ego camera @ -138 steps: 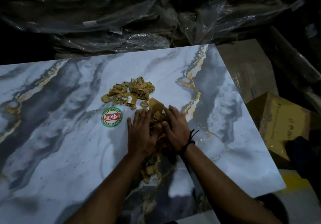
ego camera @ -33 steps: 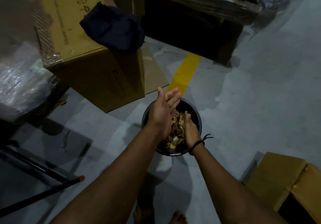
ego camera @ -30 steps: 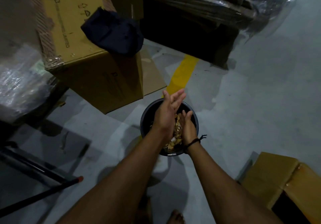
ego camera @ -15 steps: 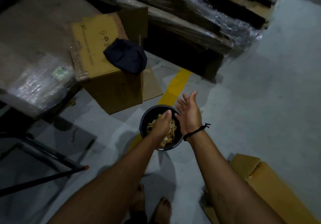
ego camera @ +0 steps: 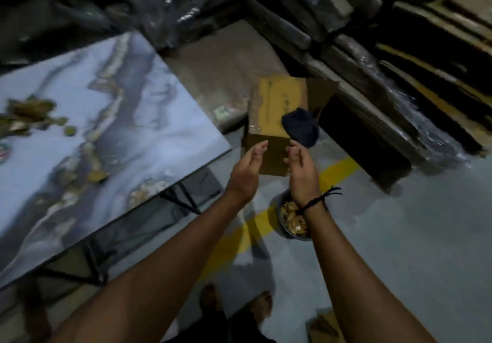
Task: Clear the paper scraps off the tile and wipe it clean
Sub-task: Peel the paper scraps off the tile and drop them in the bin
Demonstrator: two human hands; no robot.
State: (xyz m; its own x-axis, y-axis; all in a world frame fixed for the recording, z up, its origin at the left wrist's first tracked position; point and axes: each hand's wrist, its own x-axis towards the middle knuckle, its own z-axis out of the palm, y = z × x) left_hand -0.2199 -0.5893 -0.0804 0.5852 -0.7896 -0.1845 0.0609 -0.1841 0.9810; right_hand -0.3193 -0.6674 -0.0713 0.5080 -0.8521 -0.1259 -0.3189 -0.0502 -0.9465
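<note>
Both hands are empty, fingers loosely spread and slightly curled, palms facing each other with a gap between. The left hand (ego camera: 246,173) and right hand (ego camera: 302,173) hang in the air over the floor, right of the tile, and the right wrist has a black cord (ego camera: 318,201) tied round it.

Just below the right forearm there's a dark bowl (ego camera: 286,229) sitting on the floor, with paper bits in it, partly hidden by the arm. It's right on a yellow line (ego camera: 335,171) painted across the grey concrete floor (ego camera: 412,236).

A bit further off stands a cardboard box (ego camera: 269,119) with a dark cloth (ego camera: 300,128) lying on its right corner.

The marble-look tile (ego camera: 127,129) takes up the left side, lying flat on a black metal frame (ego camera: 183,199). There's a pile of paper scraps (ego camera: 28,113) near its left edge, plus a few loose ones beside it. Whole shot is a bit blurry.

Far side and right: stacks of plastic-wrapped packs (ego camera: 359,49), pretty dark back there. Bare feet (ego camera: 237,305) at the near edge.
</note>
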